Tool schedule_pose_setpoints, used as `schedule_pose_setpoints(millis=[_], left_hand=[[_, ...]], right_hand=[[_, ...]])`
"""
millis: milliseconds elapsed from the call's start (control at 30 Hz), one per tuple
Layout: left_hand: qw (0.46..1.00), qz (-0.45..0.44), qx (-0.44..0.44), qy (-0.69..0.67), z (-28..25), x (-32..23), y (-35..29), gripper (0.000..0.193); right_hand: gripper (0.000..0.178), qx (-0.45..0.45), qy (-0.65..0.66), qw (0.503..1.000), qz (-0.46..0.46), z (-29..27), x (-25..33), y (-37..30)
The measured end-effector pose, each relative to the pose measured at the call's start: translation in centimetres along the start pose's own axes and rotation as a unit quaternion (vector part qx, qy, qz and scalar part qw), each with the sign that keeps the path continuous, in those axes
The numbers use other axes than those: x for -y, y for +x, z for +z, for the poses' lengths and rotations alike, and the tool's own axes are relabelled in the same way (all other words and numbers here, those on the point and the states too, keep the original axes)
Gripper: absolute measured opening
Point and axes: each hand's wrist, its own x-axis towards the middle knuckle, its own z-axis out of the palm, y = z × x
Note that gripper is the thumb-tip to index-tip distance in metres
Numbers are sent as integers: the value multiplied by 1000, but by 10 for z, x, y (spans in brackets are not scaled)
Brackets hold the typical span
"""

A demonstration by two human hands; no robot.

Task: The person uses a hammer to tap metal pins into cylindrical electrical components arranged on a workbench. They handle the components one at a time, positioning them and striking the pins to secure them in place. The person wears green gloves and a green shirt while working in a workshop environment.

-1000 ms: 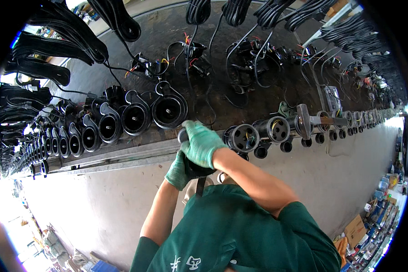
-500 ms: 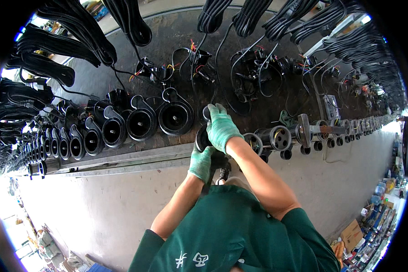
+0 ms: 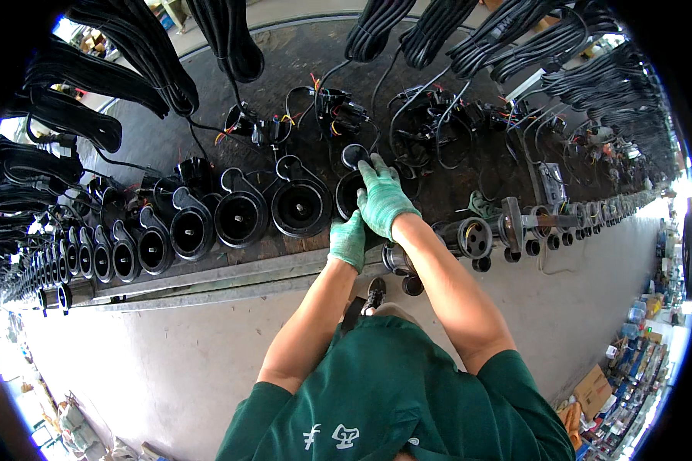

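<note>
A black round pump housing [image 3: 347,190] with a curved spout stands at the right end of a row of similar housings, its open face toward me. My left hand [image 3: 347,240], in a green knit glove, is closed on its lower rim. My right hand [image 3: 385,201], gloved the same way, lies over its right side, fingers reaching up to the spout; that side is hidden. Just to the left sits another black pump housing [image 3: 301,206] with a small metal shaft tip in its centre.
Cable coils [image 3: 224,38] hang over the far side of the dark worktable [image 3: 300,54]. Wired black parts [image 3: 342,111] lie behind the housings. To the right, a hammer [image 3: 515,223] rests near a row of cylindrical motor bodies [image 3: 475,237] along the table's front edge.
Both hands have moved the pump housing away from me, from over the front edge onto the table beside the row. It has turned, so more of its open face shows.
</note>
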Motion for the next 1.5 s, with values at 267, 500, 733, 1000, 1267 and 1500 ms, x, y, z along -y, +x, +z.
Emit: schedule_pose_setpoints(millis=[267,500,733,1000,1267,1500], left_hand=[[987,4,-119,104,79,-34,-45,41],[954,-41,-171,243,92,-49,-59,40],[936,54,-168,304,107,-46,-64,55],[765,291,-231,527,100,-3,-129,44],[427,237,42,871,223,9,-146,56],[214,129,226,942,248,-20,-106,52]], right_hand=[[55,-20,135,989,-49,-38,-20,-43],[38,-192,200,960,49,-133,-120,-150],[45,-162,-70,981,80,-161,-292,-192],[57,-41,-207,977,-5,-167,-351,-172],[40,-3,-295,954,-47,-186,-355,-158],[27,-131,-117,983,-54,-174,-341,-219]])
